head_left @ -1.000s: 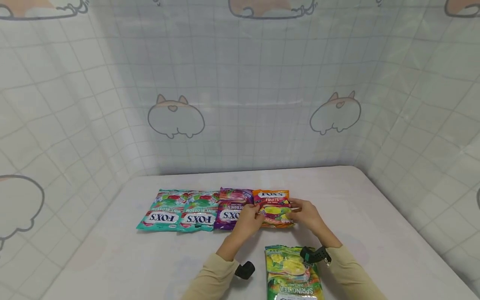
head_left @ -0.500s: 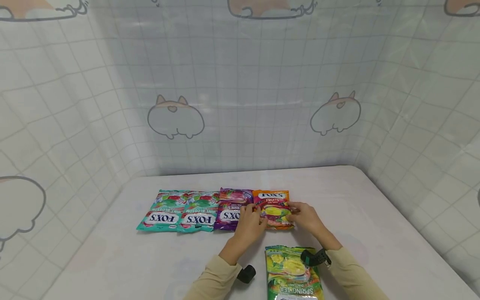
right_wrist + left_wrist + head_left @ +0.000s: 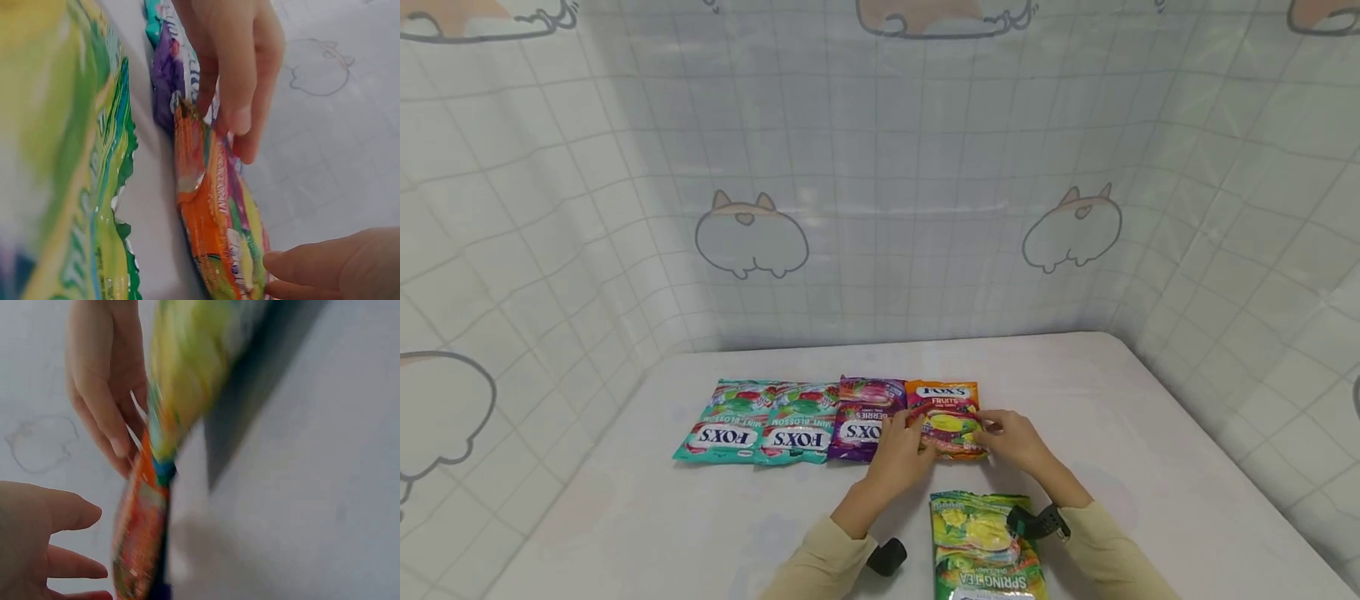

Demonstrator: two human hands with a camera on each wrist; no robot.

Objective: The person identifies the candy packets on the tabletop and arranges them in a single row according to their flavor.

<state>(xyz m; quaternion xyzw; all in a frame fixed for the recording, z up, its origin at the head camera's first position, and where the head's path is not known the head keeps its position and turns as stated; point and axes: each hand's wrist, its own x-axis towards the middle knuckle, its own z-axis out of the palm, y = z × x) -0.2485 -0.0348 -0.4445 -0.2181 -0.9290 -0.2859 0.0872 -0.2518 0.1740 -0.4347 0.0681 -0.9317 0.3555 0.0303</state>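
Observation:
In the head view an orange and red Fox's Fruits candy bag (image 3: pixel 946 422) lies flat, right of a purple Berries candy bag (image 3: pixel 859 417). My left hand (image 3: pixel 898 460) is at the orange bag's left side, over the purple bag's right edge, fingers extended. At its right edge my right hand (image 3: pixel 1017 439) has its fingertips against the bag. In the right wrist view the right hand (image 3: pixel 340 265) touches the orange bag (image 3: pixel 219 212) with straight fingers, while the left hand (image 3: pixel 237 62) hangs over its other end. The left wrist view shows the left hand (image 3: pixel 47 540) with fingers spread.
Two teal Mint Blossom candy bags (image 3: pixel 727 422) continue the row to the left. Nearer the person, a green and yellow Spring Tea candy bag (image 3: pixel 985 542) lies partly under the right wrist's black band (image 3: pixel 1036 521). A grid-patterned curtain (image 3: pixel 880 192) stands behind the white table (image 3: pixel 700 533).
Both hands have shifted slightly toward the person along the orange bag's sides. That bag has moved a little nearer too. The other bags have stayed in place.

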